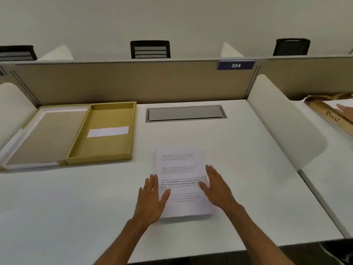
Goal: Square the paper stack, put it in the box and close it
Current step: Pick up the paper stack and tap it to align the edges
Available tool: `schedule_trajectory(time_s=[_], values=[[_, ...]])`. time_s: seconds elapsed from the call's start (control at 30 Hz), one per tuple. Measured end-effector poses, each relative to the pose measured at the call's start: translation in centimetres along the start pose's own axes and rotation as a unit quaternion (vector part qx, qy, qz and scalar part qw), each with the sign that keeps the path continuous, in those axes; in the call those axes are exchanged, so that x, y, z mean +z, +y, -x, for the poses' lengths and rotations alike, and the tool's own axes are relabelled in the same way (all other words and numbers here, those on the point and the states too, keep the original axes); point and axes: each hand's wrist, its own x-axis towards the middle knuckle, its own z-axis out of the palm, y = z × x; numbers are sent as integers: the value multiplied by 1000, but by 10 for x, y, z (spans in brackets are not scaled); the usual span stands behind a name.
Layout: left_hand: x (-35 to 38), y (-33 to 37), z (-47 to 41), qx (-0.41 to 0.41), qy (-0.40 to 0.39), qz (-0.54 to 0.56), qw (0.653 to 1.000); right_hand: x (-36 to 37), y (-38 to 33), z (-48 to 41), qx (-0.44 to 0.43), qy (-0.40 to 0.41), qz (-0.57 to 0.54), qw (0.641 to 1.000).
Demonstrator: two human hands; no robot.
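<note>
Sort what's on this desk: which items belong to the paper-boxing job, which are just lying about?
Job:
- paper stack, flanked by left hand and right hand, both open
- box, open, empty but for a white slip
- its lid, lying open beside it

Lying about:
- grey cable hatch in the desk
- 304 sign on the partition
- Royal package on the next desk

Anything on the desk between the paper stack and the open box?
Nothing visible. Bare desk lies between the paper stack and the open box, which holds only a white slip.
</note>
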Motion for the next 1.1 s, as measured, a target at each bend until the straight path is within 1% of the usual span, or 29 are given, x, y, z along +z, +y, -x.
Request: schedule_trajectory(time_s=[0.07, 0.17, 0.27, 0.33, 0.4, 0.47, 0.53, 0.6, 0.67, 0.73, 0.8, 0.87, 0.97, 1.03, 1.1], values=[[8, -2, 2, -32, -34, 33, 998, 8, 4, 2, 41, -25, -30, 998], [19, -2, 5, -75, -44, 71, 994, 21, 7, 5, 85, -61, -35, 994], [19, 3, -4, -105, -27, 88, 990, 24, 4, 1, 95, -45, -21, 994], [17, 7, -14, -149, -11, 146, 978, 25, 2, -5, 108, -23, -31, 993], [9, 10, -25, -208, 6, 222, 953, 23, -3, -14, 140, -3, -69, 988], [0, 11, -35, -259, 1, 315, 913, 18, -4, -25, 191, 2, -133, 973], [-8, 7, -44, -297, -24, 413, 861, 12, -4, -34, 247, 3, -226, 942], [-15, 5, -51, -324, -44, 475, 817, 9, -3, -41, 280, 3, -303, 911], [-19, 5, -56, -339, -60, 494, 798, 4, -5, -48, 294, -6, -350, 889], [-21, 6, -61, -340, -74, 487, 801, -2, -6, -54, 307, -33, -385, 870], [-21, 5, -64, -335, -82, 468, 814, -7, -8, -56, 314, -71, -401, 858], [-22, 5, -66, -328, -84, 449, 827, -9, -6, -59, 315, -95, -384, 863], [-21, 6, -69, -306, -67, 436, 844, -5, -2, -64, 306, -90, -355, 879], [-22, 4, -72, -295, -61, 433, 849, -4, 2, -65, 298, -85, -339, 888], [-24, 1, -74, -294, -71, 432, 850, -6, 5, -65, 286, -85, -329, 896]])
